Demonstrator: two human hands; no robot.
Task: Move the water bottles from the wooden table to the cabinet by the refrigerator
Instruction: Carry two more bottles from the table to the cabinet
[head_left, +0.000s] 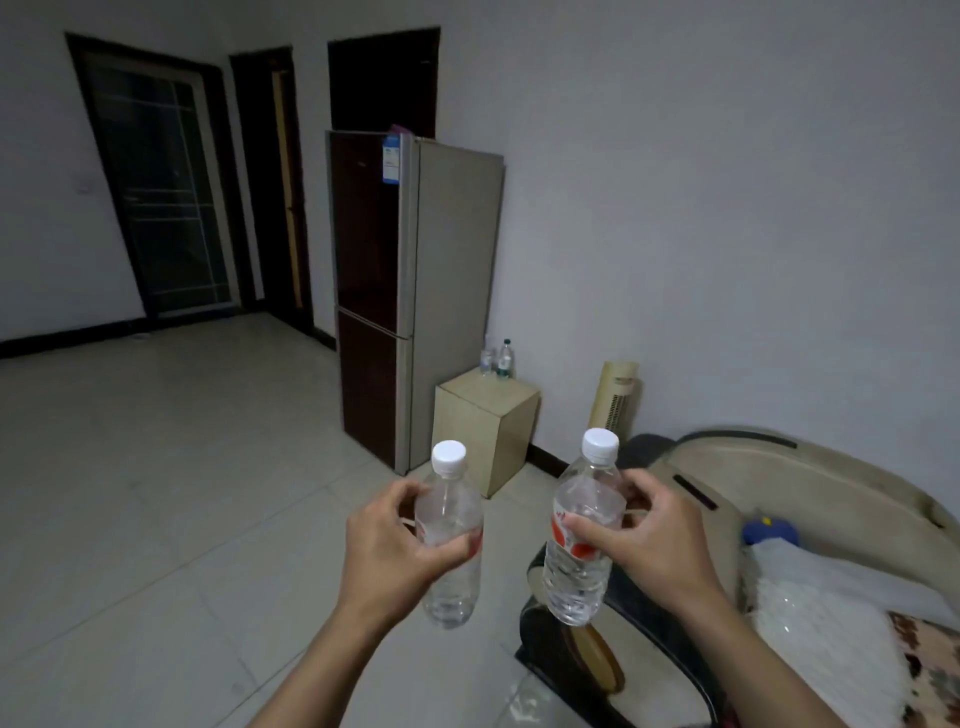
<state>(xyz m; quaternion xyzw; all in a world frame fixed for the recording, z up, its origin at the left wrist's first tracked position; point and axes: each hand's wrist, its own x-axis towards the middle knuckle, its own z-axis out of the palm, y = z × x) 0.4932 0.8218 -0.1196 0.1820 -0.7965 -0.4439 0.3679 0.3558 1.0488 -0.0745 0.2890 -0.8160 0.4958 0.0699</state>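
Carrying upright, the left hand (387, 545) grasps one clear white-capped plastic water bottle (451, 535) and the right hand (639, 540) another (584, 530), likely for both to reach the beige box cabinet (485, 421) beyond them in one trip.

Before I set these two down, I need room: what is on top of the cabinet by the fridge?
Two bottles stand at the back of the cabinet top, near the wall. The front looks bare.
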